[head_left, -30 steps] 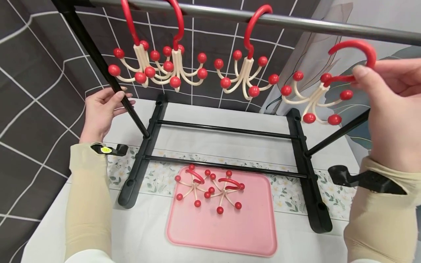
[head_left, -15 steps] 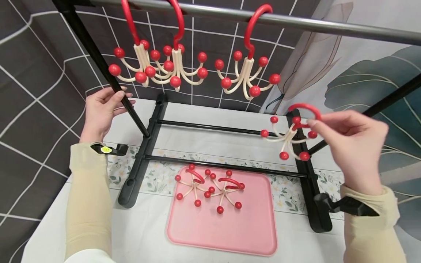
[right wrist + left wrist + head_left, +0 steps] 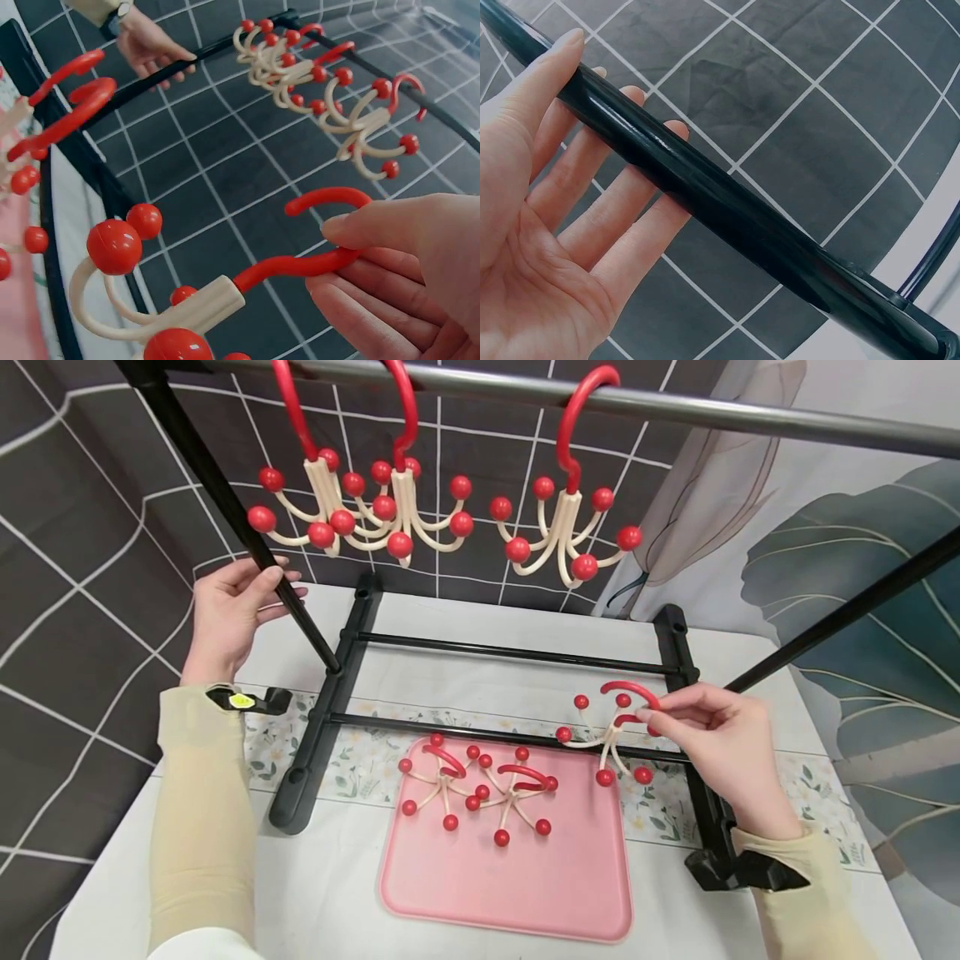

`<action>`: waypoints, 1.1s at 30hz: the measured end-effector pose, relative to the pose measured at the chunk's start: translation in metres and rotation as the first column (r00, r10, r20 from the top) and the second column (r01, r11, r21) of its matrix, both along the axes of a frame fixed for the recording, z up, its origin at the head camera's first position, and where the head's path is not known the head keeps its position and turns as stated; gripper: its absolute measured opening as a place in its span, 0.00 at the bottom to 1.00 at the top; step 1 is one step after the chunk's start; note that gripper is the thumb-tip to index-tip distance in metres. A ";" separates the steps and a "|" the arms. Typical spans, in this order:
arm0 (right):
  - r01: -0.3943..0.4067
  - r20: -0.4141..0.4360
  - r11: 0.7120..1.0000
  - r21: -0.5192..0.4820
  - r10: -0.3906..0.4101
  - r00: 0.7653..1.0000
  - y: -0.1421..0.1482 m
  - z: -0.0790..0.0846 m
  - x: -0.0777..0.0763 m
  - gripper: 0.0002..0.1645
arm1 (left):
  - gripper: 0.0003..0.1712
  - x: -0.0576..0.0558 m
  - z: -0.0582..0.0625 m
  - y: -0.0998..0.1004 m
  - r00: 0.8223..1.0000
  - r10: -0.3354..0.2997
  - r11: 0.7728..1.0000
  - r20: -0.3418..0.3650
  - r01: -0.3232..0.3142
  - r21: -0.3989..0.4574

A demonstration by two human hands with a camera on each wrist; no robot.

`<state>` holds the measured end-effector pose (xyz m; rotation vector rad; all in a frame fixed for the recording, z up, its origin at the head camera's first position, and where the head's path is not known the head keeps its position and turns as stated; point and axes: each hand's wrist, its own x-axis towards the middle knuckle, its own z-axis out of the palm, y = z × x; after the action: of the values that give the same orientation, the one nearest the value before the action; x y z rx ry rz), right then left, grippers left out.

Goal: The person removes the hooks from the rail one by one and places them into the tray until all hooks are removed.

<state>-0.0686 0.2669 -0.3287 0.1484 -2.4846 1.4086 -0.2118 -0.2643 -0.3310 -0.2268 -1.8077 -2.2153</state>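
Note:
My right hand (image 3: 716,743) pinches the red hook of a multi-arm hanger (image 3: 613,737) with cream arms tipped by red balls. It hangs over the back right corner of the pink tray (image 3: 517,893). In the right wrist view, thumb and fingers grip the hook (image 3: 300,264). My left hand (image 3: 232,614) holds the rack's slanted black post (image 3: 296,606), thumb in front and fingers behind, as the left wrist view shows. Two more such hangers, a left one (image 3: 442,783) and a right one (image 3: 513,795), lie on the tray.
Three matching hangers hang from the rack's grey top bar (image 3: 712,412), the rightmost hanger (image 3: 562,527) apart from the other two. Black lower bars (image 3: 517,653) join the rack's feet on the white table (image 3: 322,893). A dark gridded cloth (image 3: 82,610) covers the background.
My right hand has carried its hanger down and leftward from beside the top bar to over the tray's back right corner. My left hand stays at the post.

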 end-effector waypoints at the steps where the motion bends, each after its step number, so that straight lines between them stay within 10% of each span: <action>1: -0.013 0.008 1.000 -0.005 0.013 1.000 0.000 -0.003 0.001 0.09 | 0.15 0.000 0.000 0.000 1.000 0.000 1.000 -0.001 0.000 0.001; 18: -0.277 0.034 0.942 -0.188 0.288 0.957 -0.005 -0.035 0.020 0.13 | 0.14 -0.001 0.001 0.001 1.000 -0.001 1.000 -0.008 0.002 0.009; 33: -0.264 0.116 0.947 -0.182 0.287 0.951 -0.005 -0.066 0.026 0.11 | 0.16 0.000 0.000 0.001 1.000 0.000 1.000 -0.010 -0.001 -0.004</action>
<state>-0.0428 0.2614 -0.3947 0.3894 -2.5201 1.7887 -0.2116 -0.2636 -0.3308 -0.2380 -1.8070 -2.2062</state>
